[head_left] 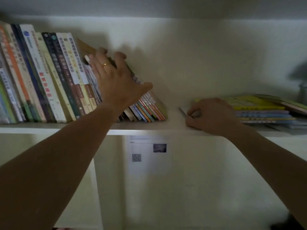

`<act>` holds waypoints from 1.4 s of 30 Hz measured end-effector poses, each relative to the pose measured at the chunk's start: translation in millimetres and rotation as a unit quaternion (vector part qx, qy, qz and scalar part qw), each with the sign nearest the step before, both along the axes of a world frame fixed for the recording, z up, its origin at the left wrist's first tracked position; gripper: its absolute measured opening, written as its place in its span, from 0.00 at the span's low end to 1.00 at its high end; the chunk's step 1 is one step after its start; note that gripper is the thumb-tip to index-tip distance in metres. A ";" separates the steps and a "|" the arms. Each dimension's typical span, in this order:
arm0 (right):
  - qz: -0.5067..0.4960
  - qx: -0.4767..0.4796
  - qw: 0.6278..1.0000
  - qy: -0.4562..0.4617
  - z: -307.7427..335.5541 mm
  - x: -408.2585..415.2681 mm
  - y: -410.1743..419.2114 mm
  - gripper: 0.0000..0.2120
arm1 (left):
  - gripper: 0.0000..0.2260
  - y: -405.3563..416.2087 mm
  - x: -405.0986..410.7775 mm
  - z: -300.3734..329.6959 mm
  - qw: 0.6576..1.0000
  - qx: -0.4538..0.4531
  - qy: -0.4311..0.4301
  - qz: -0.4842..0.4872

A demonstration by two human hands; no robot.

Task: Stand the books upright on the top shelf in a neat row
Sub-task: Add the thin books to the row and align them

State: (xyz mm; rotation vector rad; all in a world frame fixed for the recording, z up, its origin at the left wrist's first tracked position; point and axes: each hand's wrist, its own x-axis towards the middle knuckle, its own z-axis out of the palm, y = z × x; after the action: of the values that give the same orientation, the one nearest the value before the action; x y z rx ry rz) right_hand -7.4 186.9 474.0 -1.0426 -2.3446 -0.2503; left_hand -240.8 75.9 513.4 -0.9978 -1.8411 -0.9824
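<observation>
White top shelf point(172, 121) has a leaning row of books point(49, 77) on the left, left hand point(116, 80) spread flat against them. Right hand point(214, 116) pinches a thin book point(184, 111) beside the flat stack point(262, 110) at right.

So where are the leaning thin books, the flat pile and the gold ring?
leaning thin books point(146, 107): head view, lower spines.
flat pile point(262, 112): head view, stacked front edges.
gold ring point(105, 64): head view, band on left hand finger.

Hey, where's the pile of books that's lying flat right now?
The flat stack of books lies at the right end of the top shelf in the head view, just behind the right hand.
</observation>
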 end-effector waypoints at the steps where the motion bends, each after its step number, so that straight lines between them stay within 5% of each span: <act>1: 0.034 -0.008 0.999 0.008 -1.1 5.1 1.9 0.15 | 0.47 -0.5 1.8 0.2 1.000 -0.004 -0.009 -0.003; 3: 0.118 -0.051 0.990 0.060 -7.4 14.5 -2.4 0.16 | 0.47 -3.6 4.6 -2.2 1.000 -0.017 -0.003 0.011; 5: 0.166 0.004 0.979 0.118 -24.5 33.7 -13.3 0.11 | 0.47 -3.8 2.8 -4.4 1.000 -0.019 0.019 0.013; 7: 0.161 0.105 0.969 0.155 -48.7 64.0 -27.3 0.07 | 0.49 -3.0 -3.1 -6.3 0.999 -0.015 0.028 0.012; 10: 0.100 0.125 0.976 0.150 -73.9 114.7 -28.5 0.09 | 0.55 -1.5 1.5 -12.4 1.000 -0.006 0.015 -0.002; 12: 0.047 0.096 0.981 0.164 -80.5 140.7 -14.8 0.13 | 0.50 2.2 26.0 -23.0 0.995 -0.011 0.097 -0.037; 15: 0.003 0.094 0.975 0.201 -83.0 160.1 -0.9 0.13 | 0.36 26.3 72.5 -40.9 0.942 -0.051 0.278 -0.180; 18: 0.012 0.092 0.977 0.191 -85.0 171.5 -2.6 0.11 | 0.36 52.7 120.0 -44.7 0.915 -0.184 0.177 -0.311; 22: -0.096 0.167 0.951 0.244 -56.6 218.3 8.9 0.07 | 0.38 78.1 150.1 -58.3 0.888 -0.279 0.093 -0.354; 25: -0.217 0.122 0.943 0.222 -25.4 256.0 36.2 0.16 | 0.33 85.3 149.5 -71.3 0.881 -0.274 0.053 -0.382; 30: -0.209 0.019 0.974 0.091 -3.0 249.7 74.5 0.25 | 0.30 90.3 148.5 -74.1 0.868 -0.255 0.004 -0.425; 34: -0.214 0.003 0.977 -0.003 9.6 244.0 104.2 0.24 | 0.29 93.4 150.2 -72.2 0.891 -0.236 -0.019 -0.386; 37: -0.251 0.057 0.961 -0.097 15.1 242.8 121.2 0.14 | 0.32 91.9 155.9 -66.7 0.909 -0.233 -0.011 -0.345; 40: -0.260 0.100 0.957 -0.074 15.0 241.4 125.9 0.15 | 0.42 98.4 174.9 -53.5 0.944 -0.225 0.146 -0.192; 42: -0.268 0.158 0.950 -0.021 18.0 244.9 120.7 0.18 | 0.41 105.3 189.3 -48.8 0.935 -0.212 0.229 -0.170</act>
State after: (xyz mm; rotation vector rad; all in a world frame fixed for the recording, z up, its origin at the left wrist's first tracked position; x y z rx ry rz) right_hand 237.5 307.7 492.0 -1.4915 -1.9207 -0.8294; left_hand -51.4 181.2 464.6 -1.6939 -1.5336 -0.4751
